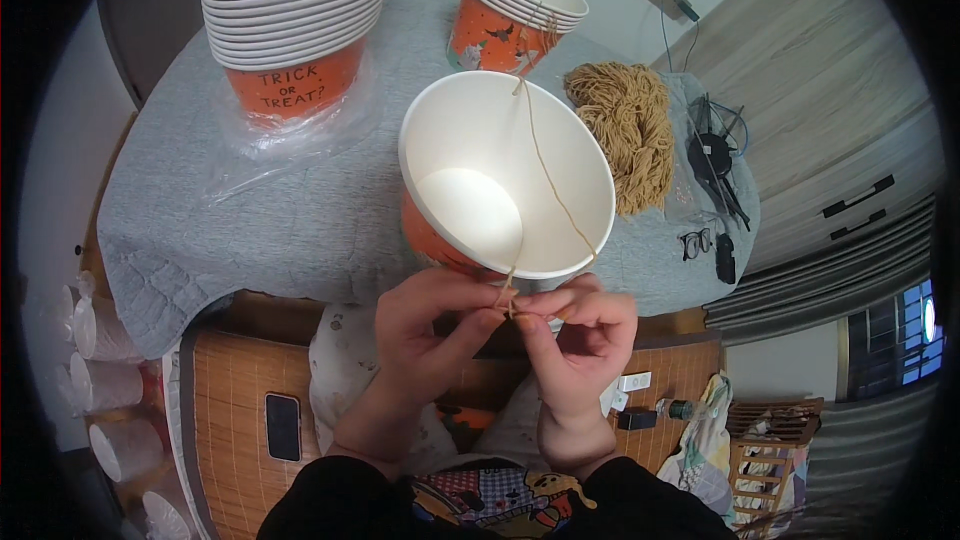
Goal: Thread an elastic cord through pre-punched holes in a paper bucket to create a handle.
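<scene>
A large orange paper bucket [465,205] with a white inside tilts toward me at the table's near edge. Tan string [548,165] runs from its far rim across the opening to the near rim. At that near rim my left hand [430,325] pinches the string between thumb and fingers. Close against it, my right hand [583,335] also has thumb and finger closed on the string. The fingertips of both hands almost meet; whether a knot lies between them I cannot make out.
A tall stack of orange buckets [295,15] stands far left in clear plastic. Behind my bucket is a shorter stack [515,15] with strings. At right lie a tan string bundle [622,135], a black router [712,155] and glasses [695,244]. A phone [283,427] lies lower left.
</scene>
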The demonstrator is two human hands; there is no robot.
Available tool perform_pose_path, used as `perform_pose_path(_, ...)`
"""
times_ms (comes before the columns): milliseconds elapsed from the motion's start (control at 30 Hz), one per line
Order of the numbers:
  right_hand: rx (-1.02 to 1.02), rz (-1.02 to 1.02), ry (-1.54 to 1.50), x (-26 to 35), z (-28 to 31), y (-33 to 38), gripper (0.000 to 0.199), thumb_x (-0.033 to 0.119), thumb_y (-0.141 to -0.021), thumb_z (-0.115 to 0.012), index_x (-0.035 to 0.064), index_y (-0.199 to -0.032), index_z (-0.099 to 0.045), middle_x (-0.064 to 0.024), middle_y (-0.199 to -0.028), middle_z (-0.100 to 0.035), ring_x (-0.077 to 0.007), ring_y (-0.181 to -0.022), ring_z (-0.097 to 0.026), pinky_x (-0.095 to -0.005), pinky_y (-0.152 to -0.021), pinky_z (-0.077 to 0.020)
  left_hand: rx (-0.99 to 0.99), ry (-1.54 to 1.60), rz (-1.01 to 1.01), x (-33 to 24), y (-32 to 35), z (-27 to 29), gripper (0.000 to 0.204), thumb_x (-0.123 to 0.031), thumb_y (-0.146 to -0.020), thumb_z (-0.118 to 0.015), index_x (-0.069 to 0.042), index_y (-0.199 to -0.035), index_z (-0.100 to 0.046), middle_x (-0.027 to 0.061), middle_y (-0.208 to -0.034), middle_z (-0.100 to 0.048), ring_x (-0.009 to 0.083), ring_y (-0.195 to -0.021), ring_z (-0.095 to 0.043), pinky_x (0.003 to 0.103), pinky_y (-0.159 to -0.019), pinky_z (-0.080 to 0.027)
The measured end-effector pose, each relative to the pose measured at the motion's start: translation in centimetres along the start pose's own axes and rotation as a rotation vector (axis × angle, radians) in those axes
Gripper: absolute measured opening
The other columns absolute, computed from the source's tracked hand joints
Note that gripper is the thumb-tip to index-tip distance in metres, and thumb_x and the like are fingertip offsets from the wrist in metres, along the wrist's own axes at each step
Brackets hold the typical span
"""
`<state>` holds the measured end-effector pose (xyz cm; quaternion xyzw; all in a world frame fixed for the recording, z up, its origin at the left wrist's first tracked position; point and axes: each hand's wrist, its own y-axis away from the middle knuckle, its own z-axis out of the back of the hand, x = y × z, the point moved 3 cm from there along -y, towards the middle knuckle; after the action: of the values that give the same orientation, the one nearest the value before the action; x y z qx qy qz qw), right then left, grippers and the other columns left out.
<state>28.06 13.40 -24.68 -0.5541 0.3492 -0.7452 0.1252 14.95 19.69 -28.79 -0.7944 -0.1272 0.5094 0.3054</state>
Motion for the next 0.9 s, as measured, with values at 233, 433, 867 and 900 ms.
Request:
perform_pose_path(233, 0.088, 0.028, 0.046, -0.3, 0.5, 0.6, 0.036, -0.006, -0.079, -0.071, 0.008, -0.092, -0.042, -0.0161, -0.085, -0.07, -0.016, -0.075, -0.057, -0.0289, -0.075, -0.0445, 0.06, -0.02, 0.044, -0.1, -0.3, 0.1, 0.018, -0.002, -0.076, -0.076, -0.002, -0.094, -0.071, 0.0107, -0.093, -0.069, 0.0108, -0.074, -0.065, 0.021, -0.058, -0.05)
perform_pose_path(433, 0.092, 0.09, 0.002, -0.1, 0.7, 0.4, 0.038, -0.008, -0.074, -0.075, 0.0084, -0.092, -0.047, -0.0104, -0.091, -0.073, -0.0141, -0.078, -0.055, -0.0285, -0.075, -0.0408, 0.089, 0.301, 0.374, 0.2, 0.5, -0.2, 0.013, 0.0, -0.078, -0.073, 0.002, -0.091, -0.07, 0.0146, -0.092, -0.07, 0.0188, -0.088, -0.067, 0.029, -0.077, -0.053)
perform_pose_path(867, 0.169, 0.389, 0.518, 2.5, -0.9, -1.5, 0.039, -0.002, -0.074, -0.077, 0.011, -0.088, -0.043, -0.0069, -0.086, -0.074, -0.0158, -0.075, -0.042, -0.027, -0.071, -0.0367, -0.098, 0.179, 0.121, -0.1, 0.7, 0.3, 0.014, 0.003, -0.079, -0.072, -0.002, -0.092, -0.07, 0.0066, -0.084, -0.069, 0.0069, -0.07, -0.06, 0.02, -0.06, -0.045)
perform_pose_path(900, 0.174, 0.424, 0.573, 2.8, -1.0, -1.7, 0.038, -0.002, -0.074, -0.077, 0.011, -0.086, -0.044, -0.006, -0.086, -0.074, -0.0159, -0.076, -0.042, -0.0267, -0.071, -0.0366, -0.108, 0.139, 0.081, -0.1, 0.6, 0.3, 0.015, 0.003, -0.078, -0.072, -0.003, -0.092, -0.07, 0.0071, -0.084, -0.069, 0.0087, -0.07, -0.062, 0.021, -0.061, -0.046)
